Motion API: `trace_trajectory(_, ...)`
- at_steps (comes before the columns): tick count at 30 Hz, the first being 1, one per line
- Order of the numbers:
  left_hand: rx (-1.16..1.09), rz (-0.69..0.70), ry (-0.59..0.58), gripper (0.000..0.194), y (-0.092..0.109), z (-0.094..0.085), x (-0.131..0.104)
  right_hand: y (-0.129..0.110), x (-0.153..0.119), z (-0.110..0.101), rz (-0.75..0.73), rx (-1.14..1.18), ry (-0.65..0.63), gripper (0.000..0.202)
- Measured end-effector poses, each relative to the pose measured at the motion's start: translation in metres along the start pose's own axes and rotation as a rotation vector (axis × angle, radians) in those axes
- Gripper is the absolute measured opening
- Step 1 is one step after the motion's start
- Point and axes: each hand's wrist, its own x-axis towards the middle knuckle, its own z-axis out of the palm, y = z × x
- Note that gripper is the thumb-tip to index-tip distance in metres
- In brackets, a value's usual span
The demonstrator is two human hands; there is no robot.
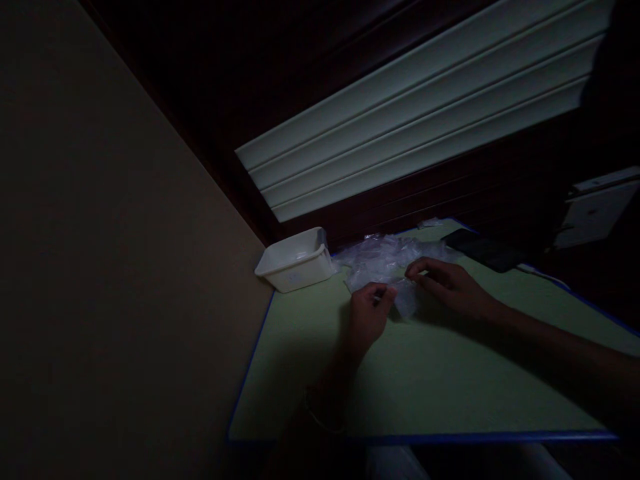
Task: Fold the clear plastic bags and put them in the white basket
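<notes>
Between my two hands hangs a small clear plastic bag (pixel 406 301), stretched a little above the table. My left hand (pixel 370 313) pinches its left edge between thumb and fingertip. From the right, my right hand (pixel 447 283) pinches the bag's upper right corner. Just behind the hands lies a loose heap of clear plastic bags (pixel 383 257), crumpled and overlapping. Dim light hides whether anything is inside the held bag.
A white plastic bin (pixel 295 263) stands at the table's back left, by the wall. A flat dark device (pixel 483 250) with a pale cable lies at the back right. The pale green table (pixel 450 387) has a blue edge. Behind it is a slatted panel (pixel 425 100).
</notes>
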Motion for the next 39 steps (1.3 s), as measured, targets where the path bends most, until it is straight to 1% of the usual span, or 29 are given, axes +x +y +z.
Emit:
trace_trajectory(3,-0.026,-0.017,0.005,0.032,0.002,0.0,0.0,-0.007,0.0,-0.004,-0.069,-0.059,-0.024,0.015)
trace_trajectory(6,-0.043,-0.028,0.005,0.034,0.004,-0.001,0.0,-0.012,0.001,-0.006,-0.107,-0.074,-0.044,0.014)
trace_trajectory(16,-0.021,-0.013,-0.002,0.035,0.004,-0.001,0.0,-0.005,0.0,-0.004,-0.114,-0.114,-0.044,0.015)
trace_trajectory(26,-0.037,-0.013,-0.017,0.033,0.006,0.0,-0.001,-0.012,-0.003,-0.004,-0.187,-0.173,-0.054,0.014)
trace_trajectory(30,-0.032,-0.023,-0.03,0.031,0.007,0.0,-0.001,-0.013,-0.002,-0.004,-0.181,-0.155,-0.026,0.014)
trace_trajectory(33,-0.034,-0.005,-0.035,0.032,0.008,0.001,-0.002,-0.013,-0.002,-0.005,-0.175,-0.148,0.012,0.013)
trace_trajectory(36,-0.042,0.013,-0.041,0.033,0.007,0.0,-0.002,-0.009,-0.001,-0.006,-0.169,-0.127,0.059,0.013)
trace_trajectory(39,-0.041,-0.003,-0.036,0.033,0.007,-0.001,-0.002,-0.002,0.001,-0.008,-0.127,-0.085,0.092,0.014)
